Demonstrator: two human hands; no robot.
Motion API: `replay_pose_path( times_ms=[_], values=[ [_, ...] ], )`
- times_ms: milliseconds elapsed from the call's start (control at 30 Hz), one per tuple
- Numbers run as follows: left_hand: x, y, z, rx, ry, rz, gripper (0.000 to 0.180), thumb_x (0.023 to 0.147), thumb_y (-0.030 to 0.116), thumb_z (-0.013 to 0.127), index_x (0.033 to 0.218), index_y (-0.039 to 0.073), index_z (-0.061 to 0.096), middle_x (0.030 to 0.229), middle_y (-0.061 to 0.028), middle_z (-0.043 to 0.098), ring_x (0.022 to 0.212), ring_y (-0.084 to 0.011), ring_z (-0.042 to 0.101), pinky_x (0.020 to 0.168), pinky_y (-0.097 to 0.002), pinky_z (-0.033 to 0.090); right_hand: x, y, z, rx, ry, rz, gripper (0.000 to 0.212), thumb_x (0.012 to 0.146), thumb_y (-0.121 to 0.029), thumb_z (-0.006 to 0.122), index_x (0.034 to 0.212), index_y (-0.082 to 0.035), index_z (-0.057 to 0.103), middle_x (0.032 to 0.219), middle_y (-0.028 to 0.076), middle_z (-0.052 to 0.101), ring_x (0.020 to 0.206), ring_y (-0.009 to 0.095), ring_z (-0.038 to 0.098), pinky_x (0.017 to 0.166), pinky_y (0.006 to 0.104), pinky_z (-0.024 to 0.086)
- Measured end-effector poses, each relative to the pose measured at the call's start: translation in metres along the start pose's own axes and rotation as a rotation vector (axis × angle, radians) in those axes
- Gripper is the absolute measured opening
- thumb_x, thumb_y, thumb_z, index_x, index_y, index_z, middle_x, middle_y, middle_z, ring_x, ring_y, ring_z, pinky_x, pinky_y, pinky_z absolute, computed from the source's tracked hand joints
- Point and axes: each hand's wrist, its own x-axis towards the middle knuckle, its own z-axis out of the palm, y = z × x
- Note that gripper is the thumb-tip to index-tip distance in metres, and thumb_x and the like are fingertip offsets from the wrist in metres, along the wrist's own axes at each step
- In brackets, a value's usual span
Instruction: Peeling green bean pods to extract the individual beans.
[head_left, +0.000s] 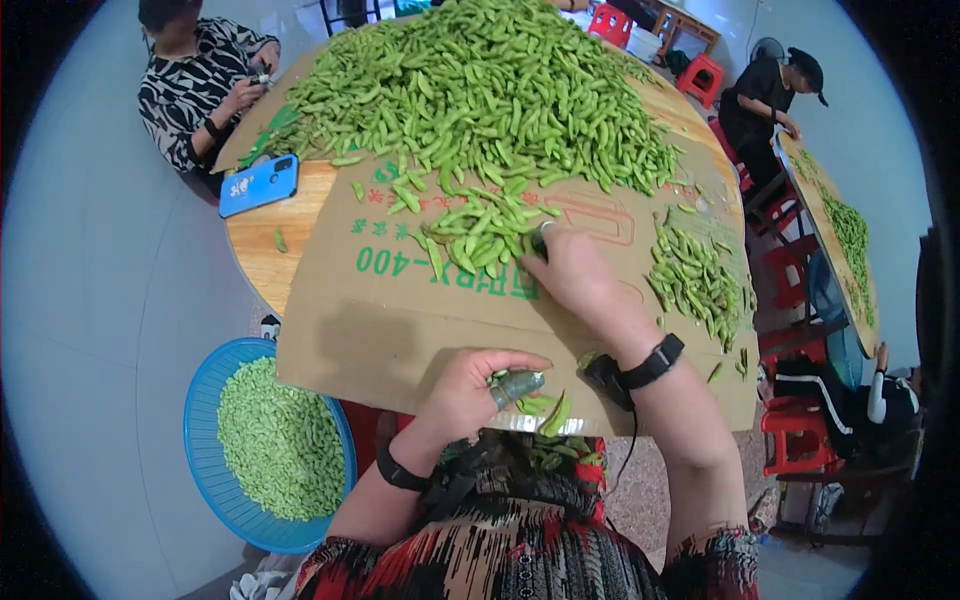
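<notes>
My right hand (575, 268) reaches to the edge of a small heap of green soybean pods (478, 235) on the cardboard (420, 320). Its fingers close around pods there, partly hidden by the hand; a dark guard covers one finger. Near the cardboard's front edge, my left hand (470, 395) is curled, palm inward, with a grey-green finger guard (517, 388) on it. A bit of pale green shows within its fingers, too small to make out. Beside it, a loose pod (556, 413) lies at the cardboard's edge.
A large pod mound (480, 90) covers the table's far side. Another pod pile (695, 280) lies at right, a blue phone (259, 186) at left. A blue basket (200, 470) of shelled beans stands below left. Other people sit at far left and around a second table (815, 215).
</notes>
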Motion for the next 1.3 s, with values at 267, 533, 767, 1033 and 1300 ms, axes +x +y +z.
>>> replay_pose_path(
  times_ms=[267,533,767,1033,1300],
  values=[
    [-0.004,-0.005,-0.002,-0.135,0.172,0.03,0.021,0.083,0.001,0.059,0.103,0.002,0.064,0.088,0.0007,0.062,0.075,-0.0044,0.054,0.067,-0.0196,0.045,-0.02,0.011,-0.013,0.086,-0.09,0.031,0.028,0.075,-0.023,0.064,0.081,0.004,0.056,0.075,0.022,0.061,0.073,0.035,0.06,0.066,0.0403,0.047],
    [0.013,-0.001,0.014,-0.638,0.316,0.041,0.023,0.084,0.003,0.059,0.107,0.002,0.059,0.076,0.0004,0.058,0.057,-0.0027,0.045,0.048,-0.0162,0.03,-0.075,0.001,-0.031,0.787,-0.208,0.136,0.017,0.08,-0.012,0.06,0.09,0.001,0.058,0.071,0.002,0.058,0.067,0.007,0.05,0.062,0.0261,0.045],
    [0.007,-0.012,0.016,-0.649,0.314,0.063,0.017,0.084,0.002,0.059,0.101,0.002,0.06,0.077,0.0004,0.057,0.059,-0.0034,0.045,0.048,-0.0163,0.031,-0.104,-0.022,-0.027,0.909,-0.278,0.135,0.015,0.08,-0.009,0.061,0.09,0.002,0.057,0.068,-0.002,0.055,0.062,0.006,0.047,0.055,0.0246,0.043],
    [0.001,-0.018,0.019,-0.681,0.397,0.082,0.016,0.084,0.001,0.058,0.099,0.003,0.061,0.082,0.0,0.059,0.069,-0.0054,0.052,0.059,-0.0187,0.04,-0.115,-0.027,-0.033,1.171,-0.548,0.249,0.014,0.09,-0.016,0.048,0.084,-0.005,0.052,0.061,-0.006,0.045,0.053,0.004,0.037,0.047,0.0203,0.031],
    [0.004,-0.016,0.008,-0.582,0.293,0.032,0.013,0.085,0.004,0.051,0.095,0.001,0.059,0.075,0.0025,0.055,0.056,-0.0021,0.042,0.049,-0.0167,0.03,-0.12,-0.025,-0.006,1.407,-0.46,0.364,0.015,0.092,-0.015,0.045,0.083,-0.008,0.053,0.06,-0.006,0.042,0.049,0.003,0.033,0.044,0.0184,0.027]
  ],
)
